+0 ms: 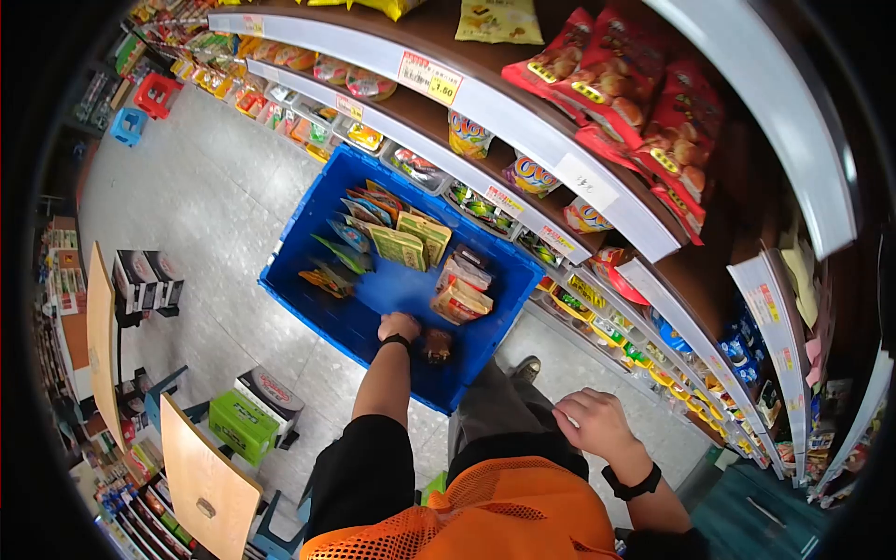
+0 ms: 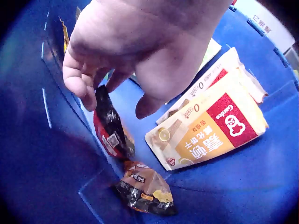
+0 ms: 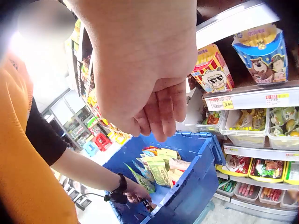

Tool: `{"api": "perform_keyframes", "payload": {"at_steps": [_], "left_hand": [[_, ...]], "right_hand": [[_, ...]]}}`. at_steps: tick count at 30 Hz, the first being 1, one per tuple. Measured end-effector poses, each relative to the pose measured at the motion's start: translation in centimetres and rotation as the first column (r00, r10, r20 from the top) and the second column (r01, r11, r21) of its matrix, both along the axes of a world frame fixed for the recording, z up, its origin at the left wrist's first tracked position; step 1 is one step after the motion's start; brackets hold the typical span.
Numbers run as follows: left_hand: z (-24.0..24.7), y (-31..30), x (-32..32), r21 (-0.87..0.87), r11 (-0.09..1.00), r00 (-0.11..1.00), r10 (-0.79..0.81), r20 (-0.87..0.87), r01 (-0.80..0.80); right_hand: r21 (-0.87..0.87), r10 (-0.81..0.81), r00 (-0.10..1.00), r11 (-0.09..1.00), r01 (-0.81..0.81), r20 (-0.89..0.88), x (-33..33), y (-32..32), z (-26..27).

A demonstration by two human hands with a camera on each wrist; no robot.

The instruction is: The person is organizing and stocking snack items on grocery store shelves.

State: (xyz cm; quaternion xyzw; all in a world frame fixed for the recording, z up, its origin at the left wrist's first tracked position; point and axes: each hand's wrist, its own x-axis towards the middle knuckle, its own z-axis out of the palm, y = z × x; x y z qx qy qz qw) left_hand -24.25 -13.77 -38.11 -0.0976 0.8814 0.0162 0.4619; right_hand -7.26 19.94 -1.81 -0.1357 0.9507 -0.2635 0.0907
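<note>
In the head view my left hand (image 1: 399, 327) is low inside a blue crate (image 1: 308, 315). The left wrist view shows this hand (image 2: 149, 51) with its fingertips at the top of a black and red packet (image 2: 110, 123) and its thumb standing apart from the packet. A brown and black packet (image 2: 147, 189) lies beside it, and cream biscuit packs (image 2: 205, 130) stand across from them. My right hand (image 1: 597, 425) hangs outside the crate, nearest my body; in the right wrist view its fingers (image 3: 161, 112) are loosely bent and hold nothing.
Green pouches (image 1: 399, 248) and other snack packs stand in the crate. Shelves with red snack bags (image 1: 607, 79) run along the right. On the left are a wooden board (image 1: 201, 476), a green box (image 1: 245, 425) and blue and red stools (image 1: 129, 126).
</note>
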Motion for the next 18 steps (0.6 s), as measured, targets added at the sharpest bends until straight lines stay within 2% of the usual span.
{"api": "perform_keyframes", "payload": {"at_steps": [1, 2, 4, 5, 6, 8, 9, 11, 12, 13, 14, 15, 17, 18], "left_hand": [[1.5, -0.1, -0.5, 0.095, 0.991, 0.983, -0.103, 0.151, 0.089], [3.1, -0.2, -0.7, 0.088, 0.992, 0.985, -0.105, 0.137, 0.094], [4.9, -0.2, 0.0, 0.115, 0.976, 0.955, -0.208, 0.212, 0.186], [5.3, -0.1, 0.1, 0.092, 0.99, 0.969, -0.123, 0.216, 0.105], [5.2, -0.1, 0.5, 0.093, 0.989, 0.969, -0.129, 0.209, 0.111], [4.7, -0.3, 1.7, 0.036, 0.999, 0.997, -0.005, 0.073, 0.003], [5.3, 0.0, 1.2, 0.036, 0.999, 0.997, -0.014, 0.078, 0.011], [7.3, 0.7, 0.4, 0.192, 0.976, 0.981, 0.071, 0.18, -0.106], [4.6, 0.5, 0.8, 0.191, 0.977, 0.98, 0.061, 0.189, -0.098], [-0.3, 0.0, 0.9, 0.205, 0.973, 0.991, 0.086, 0.104, -0.106], [-3.0, -0.2, 1.0, 0.22, 0.969, 0.993, 0.113, 0.017, -0.114], [-3.0, 0.3, 1.1, 0.223, 0.969, 0.994, 0.105, 0.019, -0.106], [-2.9, 1.3, 1.6, 0.216, 0.968, 0.972, 0.167, -0.163, -0.13], [-5.1, 1.0, 2.0, 0.218, 0.968, 0.975, 0.161, -0.156, -0.125]], "right_hand": [[0.006, 0.011, 1.0, 1.0, -0.011, -0.012, 0.1, 0.3, 0.2], [0.015, 0.023, 0.999, 1.0, -0.022, -0.023, 0.2, 0.5, 0.3], [0.022, 0.017, 0.999, 1.0, -0.016, -0.052, 0.6, 1.0, 0.6], [0.013, 0.003, 0.998, 1.0, -0.003, -0.06, 0.9, 1.3, 0.8], [0.005, -0.012, 0.998, 1.0, 0.012, -0.065, 1.1, 1.6, 0.9], [0.019, -0.02, 0.998, 1.0, 0.022, -0.067, 1.6, 2.4, 0.8], [0.031, -0.023, 0.998, 0.999, 0.025, -0.059, 2.0, 2.8, 0.7], [0.048, -0.042, 0.998, 0.998, 0.044, -0.039, 2.6, 3.1, 0.7], [0.067, -0.053, 0.998, 0.996, 0.055, -0.035, 2.8, 3.2, 0.7], [0.069, -0.063, 0.998, 0.995, 0.065, -0.031, 3.1, 3.1, 0.5], [0.05, -0.086, 0.996, 0.995, 0.087, -0.017, 3.4, 3.1, 0.3], [0.033, -0.106, 0.994, 0.994, 0.106, -0.005, 3.7, 3.1, 0.2], [0.032, -0.118, 0.993, 0.992, 0.118, 0.001, 3.9, 3.1, -0.2], [0.027, -0.124, 0.992, 0.992, 0.124, 0.007, 4.1, 3.1, -0.2]]}}
